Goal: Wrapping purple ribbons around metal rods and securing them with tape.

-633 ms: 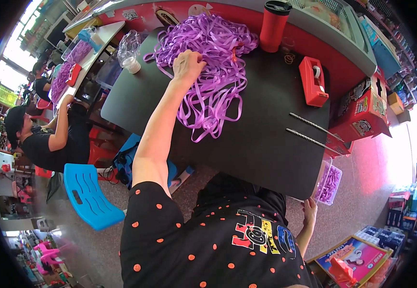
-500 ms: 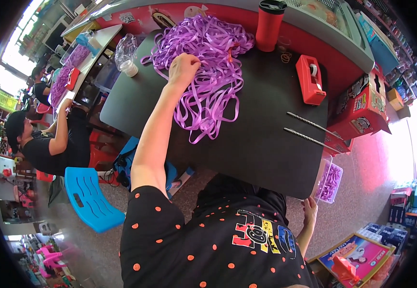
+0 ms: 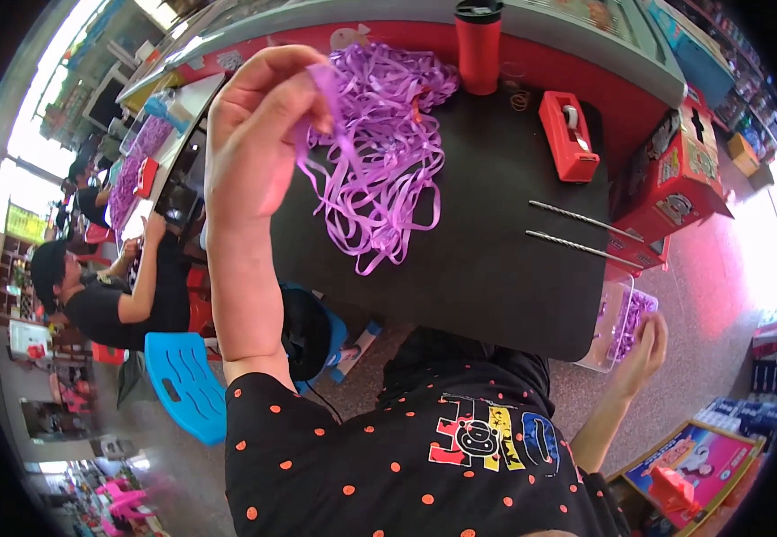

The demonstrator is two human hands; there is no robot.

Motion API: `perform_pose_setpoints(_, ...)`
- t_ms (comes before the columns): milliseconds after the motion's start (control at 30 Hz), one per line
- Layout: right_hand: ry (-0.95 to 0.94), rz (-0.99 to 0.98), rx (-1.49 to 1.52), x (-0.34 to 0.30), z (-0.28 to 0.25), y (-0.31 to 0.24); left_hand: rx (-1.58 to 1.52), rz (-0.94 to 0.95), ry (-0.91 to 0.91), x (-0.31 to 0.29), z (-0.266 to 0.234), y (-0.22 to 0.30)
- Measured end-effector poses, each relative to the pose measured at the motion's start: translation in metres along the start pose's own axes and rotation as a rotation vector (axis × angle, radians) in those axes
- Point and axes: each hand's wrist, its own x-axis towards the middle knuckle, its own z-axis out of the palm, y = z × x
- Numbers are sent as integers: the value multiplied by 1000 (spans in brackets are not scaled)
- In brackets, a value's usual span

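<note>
Left hand (image 3: 250,148): up in the air, thumb and fingers pinching a purple ribbon strand (image 3: 328,85)
Right hand (image 3: 646,351): down by a clear plastic box (image 3: 600,347) of purple bits (image 3: 630,329), fingers kinda curled, can't tell if it's got anything
Ribbon pile (image 3: 384,134): big purple tangle sprawled over the far side of the black table (image 3: 496,277)
Other stuff: red tumbler (image 3: 479,58), tape dispenser (image 3: 557,130), two metal rods (image 3: 576,217)

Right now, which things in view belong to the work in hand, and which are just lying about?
Seemingly in use:
purple ribbon pile
ribbon strand in the left hand
clear box of purple pieces, near the right hand

Apparently lying about:
red cup
red tape dispenser
two metal rods
blue chair
</note>
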Motion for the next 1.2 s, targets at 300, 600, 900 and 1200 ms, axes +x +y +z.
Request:
perform_pose_setpoints(300,-751,-234,440,-4,128,-156,-9,-104,-446,17,164,-20)
perform_pose_setpoints(600,-368,20,105,53,16,-143,74,31,-742,44,279,-114)
perform_pose_setpoints(900,-69,-140,-433,83,2,-89,-22,20,-860,58,338,-256)
perform_pose_setpoints(1200,-431,541,339,97,49,47,684,256,-863,47,270,-305)
